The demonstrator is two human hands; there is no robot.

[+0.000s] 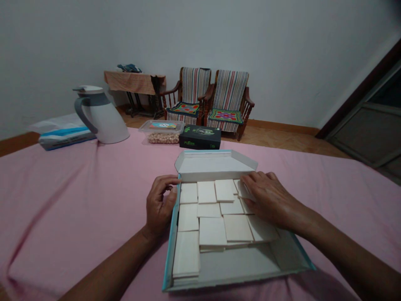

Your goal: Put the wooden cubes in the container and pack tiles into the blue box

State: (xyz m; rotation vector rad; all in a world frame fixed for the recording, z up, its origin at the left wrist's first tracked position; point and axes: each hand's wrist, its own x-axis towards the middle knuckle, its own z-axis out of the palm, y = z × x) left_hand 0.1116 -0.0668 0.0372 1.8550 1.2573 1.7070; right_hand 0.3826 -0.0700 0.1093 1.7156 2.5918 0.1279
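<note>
A shallow cardboard box [238, 267] with a light blue outside lies open in front of me, its lid flap folded back at the far side. Pale square tiles [213, 230] sit in it in uneven, partly overlapping rows. My left hand [161, 205] grips the box's left wall near the far corner, fingers curled over the rim. Inside the far right corner, my right hand [266, 196] has its fingers and thumb closed on a pale tile [246, 191], partly hidden by the hand. The near right part of the box floor shows bare.
The box rests on a pink tablecloth [125, 217]. Beyond it are a black box [200, 138], a clear plastic container of nuts [163, 138], a white and grey jug [106, 117] and a tissue pack [65, 138]. Two wooden armchairs [230, 96] stand against the wall.
</note>
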